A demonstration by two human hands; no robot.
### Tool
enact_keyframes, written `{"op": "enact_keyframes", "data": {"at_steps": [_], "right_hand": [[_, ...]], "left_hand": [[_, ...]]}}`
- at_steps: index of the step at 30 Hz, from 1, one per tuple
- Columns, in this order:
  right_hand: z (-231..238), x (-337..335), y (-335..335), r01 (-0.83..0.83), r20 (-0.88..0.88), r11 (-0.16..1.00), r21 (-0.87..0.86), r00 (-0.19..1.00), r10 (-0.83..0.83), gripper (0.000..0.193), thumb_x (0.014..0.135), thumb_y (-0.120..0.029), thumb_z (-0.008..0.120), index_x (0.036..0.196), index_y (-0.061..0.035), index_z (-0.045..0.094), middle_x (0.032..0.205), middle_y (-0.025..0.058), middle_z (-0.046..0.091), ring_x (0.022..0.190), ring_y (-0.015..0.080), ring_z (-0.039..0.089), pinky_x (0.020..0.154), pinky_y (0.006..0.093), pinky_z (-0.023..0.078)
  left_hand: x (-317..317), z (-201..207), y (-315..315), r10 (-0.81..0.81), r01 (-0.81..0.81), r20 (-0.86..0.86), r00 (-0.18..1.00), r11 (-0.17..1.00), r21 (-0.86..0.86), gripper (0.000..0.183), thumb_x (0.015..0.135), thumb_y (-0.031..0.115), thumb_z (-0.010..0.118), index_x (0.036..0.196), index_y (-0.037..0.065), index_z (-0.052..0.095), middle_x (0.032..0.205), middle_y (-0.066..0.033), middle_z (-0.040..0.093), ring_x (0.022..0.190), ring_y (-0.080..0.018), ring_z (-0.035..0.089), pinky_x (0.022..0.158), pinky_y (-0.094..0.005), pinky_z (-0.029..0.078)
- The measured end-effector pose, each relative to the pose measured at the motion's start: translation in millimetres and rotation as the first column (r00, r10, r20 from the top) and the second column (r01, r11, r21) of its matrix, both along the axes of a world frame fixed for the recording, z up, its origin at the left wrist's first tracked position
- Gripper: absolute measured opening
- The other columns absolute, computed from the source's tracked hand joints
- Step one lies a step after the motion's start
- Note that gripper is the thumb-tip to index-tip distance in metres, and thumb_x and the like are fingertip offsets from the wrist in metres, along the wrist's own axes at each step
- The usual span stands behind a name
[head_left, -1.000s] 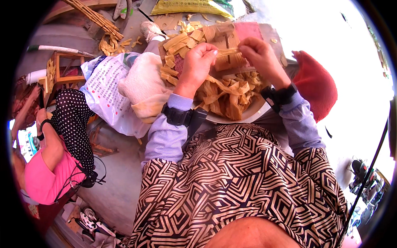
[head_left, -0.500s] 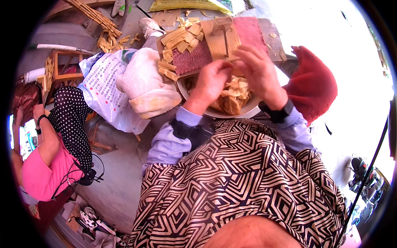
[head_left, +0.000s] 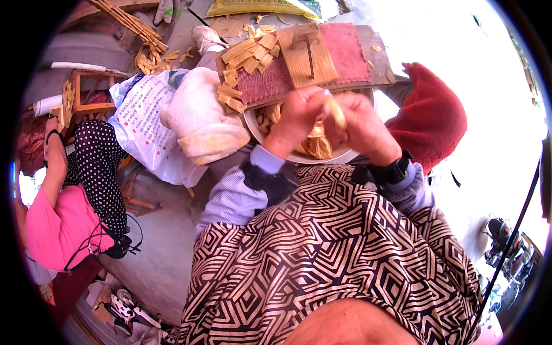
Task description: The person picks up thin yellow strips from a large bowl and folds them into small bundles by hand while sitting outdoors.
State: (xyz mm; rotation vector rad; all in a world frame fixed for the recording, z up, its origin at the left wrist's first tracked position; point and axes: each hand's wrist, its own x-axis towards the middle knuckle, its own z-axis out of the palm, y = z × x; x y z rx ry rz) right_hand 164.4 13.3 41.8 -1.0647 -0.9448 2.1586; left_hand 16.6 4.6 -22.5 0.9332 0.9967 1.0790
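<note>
Grey floor [head_left: 155, 247] spreads beneath and around the work. Left grip [head_left: 296, 121] is closed on a pale strip [head_left: 336, 112], which sits between both hands; right grip [head_left: 365, 123] is curled beside it, too blurred to tell whether it holds. Below them, a bowl [head_left: 345, 157] contains loose strips [head_left: 319, 148]. Just beyond the grips, a board [head_left: 379, 69] carries a block [head_left: 299, 66] and, left of that, flat pieces [head_left: 253, 57]. Right of the grips hangs red cloth [head_left: 434, 123]; left, a towel [head_left: 201, 109], then a bag [head_left: 144, 115]. Farthest left, a person in pink [head_left: 66, 230] sits.

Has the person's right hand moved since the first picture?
Yes. Against the wooden board, the right hand has moved down in the view: its fingertips overlapped the board then; now the hand is below, over the basin.
</note>
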Motion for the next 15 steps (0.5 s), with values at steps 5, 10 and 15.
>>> {"op": "enact_keyframes", "data": {"at_steps": [5,10,15], "right_hand": [[-27,7,11,-0.23,0.529,0.573,0.787,0.729,-0.434,0.012,0.088,-0.017,0.062,0.087,-0.0049,0.063,0.063,0.0109,0.059,0.058,0.0217,0.061,0.051,0.033,0.046],[-5,3,7,-0.33,0.519,0.41,0.85,0.654,-0.55,0.009,0.084,-0.016,0.063,0.082,-0.0071,0.062,0.063,0.0134,0.059,0.062,0.0322,0.061,0.052,0.0358,0.047],[-38,17,5,-0.226,0.634,0.777,0.588,0.725,-0.269,0.024,0.092,-0.024,0.06,0.084,-0.0035,0.068,0.07,0.0048,0.066,0.058,0.0211,0.063,0.052,0.0328,0.047]], "left_hand": [[9,39,-14,-0.035,0.104,0.263,0.964,0.961,-0.255,0.019,0.096,0.014,0.048,0.11,0.006,0.059,0.07,0.0067,0.047,0.054,0.0006,0.033,0.047,-0.0143,0.027],[-5,13,-13,-0.156,0.256,0.317,0.935,0.917,-0.305,0.017,0.094,0.009,0.05,0.108,0.005,0.059,0.076,0.0051,0.052,0.056,0.0004,0.039,0.049,-0.015,0.033],[-4,12,-8,0.203,0.143,-0.626,0.753,0.878,0.458,0.013,0.086,0.003,0.059,0.099,0.002,0.061,0.087,-0.0025,0.064,0.07,-0.0153,0.057,0.063,-0.0288,0.048]]}}
